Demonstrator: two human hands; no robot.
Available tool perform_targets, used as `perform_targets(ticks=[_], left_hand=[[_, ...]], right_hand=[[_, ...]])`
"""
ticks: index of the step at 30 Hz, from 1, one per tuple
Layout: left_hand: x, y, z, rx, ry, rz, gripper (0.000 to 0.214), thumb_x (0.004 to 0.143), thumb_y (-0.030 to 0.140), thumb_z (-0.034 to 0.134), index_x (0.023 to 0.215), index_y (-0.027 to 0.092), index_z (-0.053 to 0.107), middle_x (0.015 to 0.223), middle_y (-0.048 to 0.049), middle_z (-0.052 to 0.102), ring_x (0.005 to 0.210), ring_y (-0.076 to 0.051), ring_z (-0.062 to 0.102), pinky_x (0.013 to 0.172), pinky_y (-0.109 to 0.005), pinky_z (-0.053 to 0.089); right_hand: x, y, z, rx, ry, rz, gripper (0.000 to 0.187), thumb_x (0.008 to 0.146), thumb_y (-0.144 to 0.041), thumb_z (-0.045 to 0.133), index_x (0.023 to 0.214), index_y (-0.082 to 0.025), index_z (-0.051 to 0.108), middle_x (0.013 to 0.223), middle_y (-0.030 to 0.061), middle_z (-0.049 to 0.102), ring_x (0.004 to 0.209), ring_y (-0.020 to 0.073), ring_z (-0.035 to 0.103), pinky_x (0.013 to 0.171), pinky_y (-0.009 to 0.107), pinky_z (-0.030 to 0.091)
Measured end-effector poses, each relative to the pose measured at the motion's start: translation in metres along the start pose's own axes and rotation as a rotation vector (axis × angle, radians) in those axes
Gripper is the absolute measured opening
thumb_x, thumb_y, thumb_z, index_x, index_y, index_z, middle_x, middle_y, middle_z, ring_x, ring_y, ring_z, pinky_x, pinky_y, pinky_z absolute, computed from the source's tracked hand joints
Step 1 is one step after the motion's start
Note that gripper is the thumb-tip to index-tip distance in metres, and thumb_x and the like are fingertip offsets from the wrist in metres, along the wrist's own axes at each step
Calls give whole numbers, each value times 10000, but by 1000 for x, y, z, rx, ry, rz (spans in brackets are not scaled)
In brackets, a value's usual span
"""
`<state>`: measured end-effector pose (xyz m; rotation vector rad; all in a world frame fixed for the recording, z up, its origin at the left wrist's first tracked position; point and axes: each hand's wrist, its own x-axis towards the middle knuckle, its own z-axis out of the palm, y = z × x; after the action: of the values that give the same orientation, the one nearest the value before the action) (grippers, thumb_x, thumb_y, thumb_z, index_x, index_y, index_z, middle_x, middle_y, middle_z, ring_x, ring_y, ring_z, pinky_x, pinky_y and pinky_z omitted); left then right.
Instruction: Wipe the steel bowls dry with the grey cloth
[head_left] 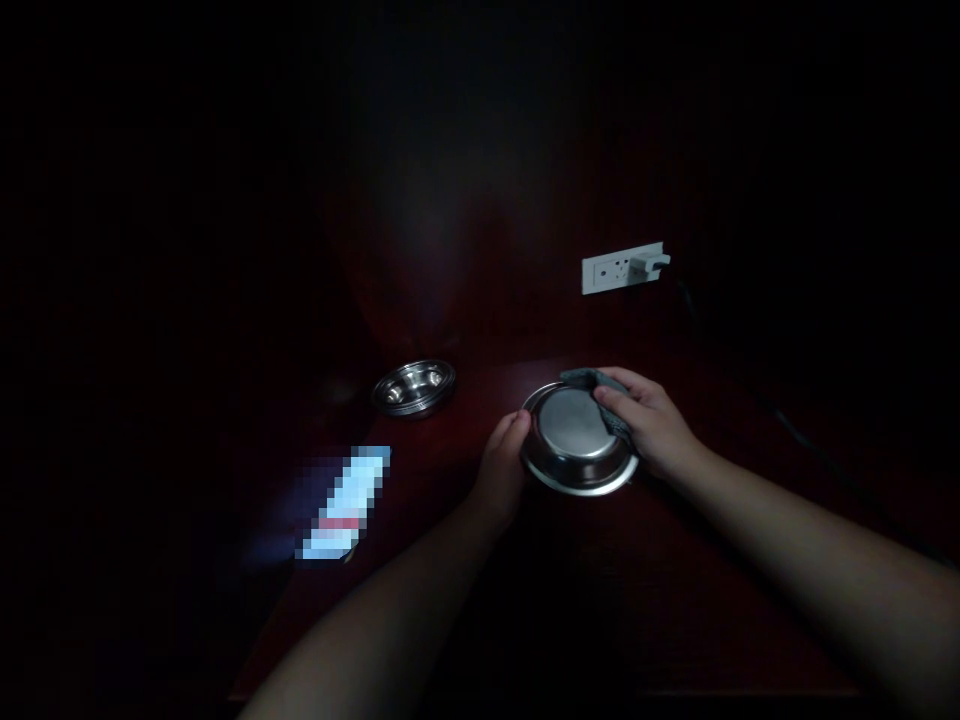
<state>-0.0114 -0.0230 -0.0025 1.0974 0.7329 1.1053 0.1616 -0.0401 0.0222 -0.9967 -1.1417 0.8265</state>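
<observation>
Nothing to read here, the room is simply too dark. The pale flat object (345,503) is blurred into blocks with a red band across it, maybe a label, but not one letter comes through. The white wall socket (621,268) shows only its holes and a plug (649,264), with no marking legible at this size. The upturned steel bowl (579,440) gleams bare with no stamp to make out. The grey cloth (583,378) on it shows no tag, and the second bowl (414,387) behind gives only glints.
</observation>
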Motion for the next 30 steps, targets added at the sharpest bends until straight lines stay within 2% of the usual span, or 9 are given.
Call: perform_targets(ticks=[4,7,9,13,17,20,26,30], left_hand=[[-7,2,1,3,-94,-53,539,785,487,646,1229,203,527,1168,-105,633,931,-217,645,654,-280,526],[-13,7,4,110,-130,-59,649,745,471,702,1298,238,453,1248,-119,593,912,-237,657,553,-265,527],[-13,10,5,99,-125,-37,633,742,467,707,1274,206,485,1224,-137,614,921,-247,662,604,-278,536],[-9,13,5,-7,-103,51,541,744,407,721,1198,163,556,1194,-135,650,1044,-255,636,870,-342,504],[-4,11,1,-15,-116,77,489,776,429,684,1173,164,579,1134,-121,678,1005,-241,648,881,-351,486],[0,9,-2,34,-69,102,456,798,480,638,1135,174,608,1090,-99,691,968,-227,653,854,-339,490],[9,7,-4,60,114,132,432,827,546,564,1034,177,649,973,-80,712,909,-213,659,818,-330,494],[12,7,-2,33,228,98,453,829,604,525,898,172,644,894,-72,708,822,-193,657,775,-317,499]], right_hand=[[2,3,-1,-9,79,-40,273,736,-407,694,912,-199,679,783,24,673,684,183,592,652,344,461],[2,6,-2,-49,37,-59,281,770,-422,671,941,-199,678,843,33,680,739,193,603,694,356,470],[2,7,-2,-81,-48,-58,300,776,-425,673,976,-202,679,907,40,689,802,205,617,744,366,480],[-1,7,-2,-133,-179,-41,362,777,-442,678,1061,-217,664,1013,50,693,896,226,633,824,391,493],[-4,3,-2,-162,-223,-28,441,775,-461,679,1135,-212,624,1085,74,679,977,255,635,882,432,496],[-7,1,0,-160,-274,-26,532,769,-460,690,1231,-226,568,1174,89,654,1068,277,620,947,461,481],[-11,4,5,-164,-369,-105,765,728,-432,757,1393,-237,432,1386,111,537,1262,304,513,1080,496,387],[-12,7,7,-114,-325,-42,590,890,-531,519,1404,-251,441,1419,85,523,1359,274,418,1131,493,317]])
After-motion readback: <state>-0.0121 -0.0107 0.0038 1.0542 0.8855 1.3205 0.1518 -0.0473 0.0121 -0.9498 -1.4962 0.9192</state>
